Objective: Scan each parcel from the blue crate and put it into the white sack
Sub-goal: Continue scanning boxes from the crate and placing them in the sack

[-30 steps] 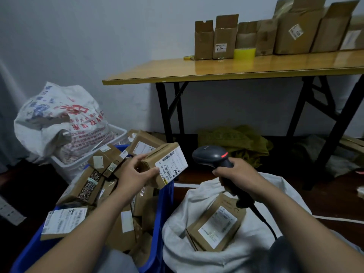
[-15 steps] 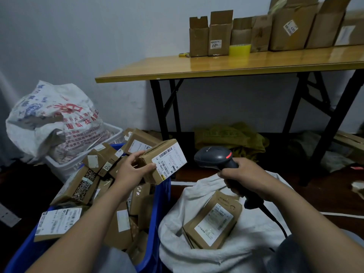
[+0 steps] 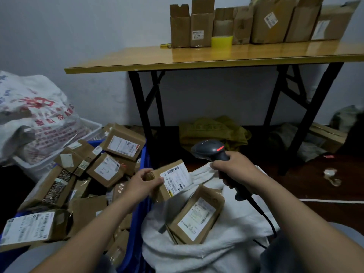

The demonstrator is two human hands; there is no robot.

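Note:
My left hand [image 3: 142, 183] grips a small brown parcel [image 3: 173, 179] with a white barcode label, held over the gap between the blue crate's rim and the mouth of the white sack [image 3: 226, 251]. The blue crate [image 3: 144, 154] at the left is piled with several brown labelled parcels [image 3: 107, 170]. My right hand [image 3: 234, 170] grips the handle of a dark barcode scanner [image 3: 209, 149], whose head points left toward the held parcel. Its cable trails down over the sack. One flat parcel [image 3: 197, 215] lies inside the sack's opening.
A printed white bag [image 3: 33, 115] sits in a white bin [image 3: 92, 128] at the far left. A yellow folding table [image 3: 216, 56] with black legs stands behind, carrying several cardboard boxes [image 3: 271, 20] and tape. An olive bag [image 3: 212, 131] lies under it.
My left hand has carried the parcel right and down, from above the crate to the sack's edge. The scanner hand stayed roughly in place. My view shifted slightly.

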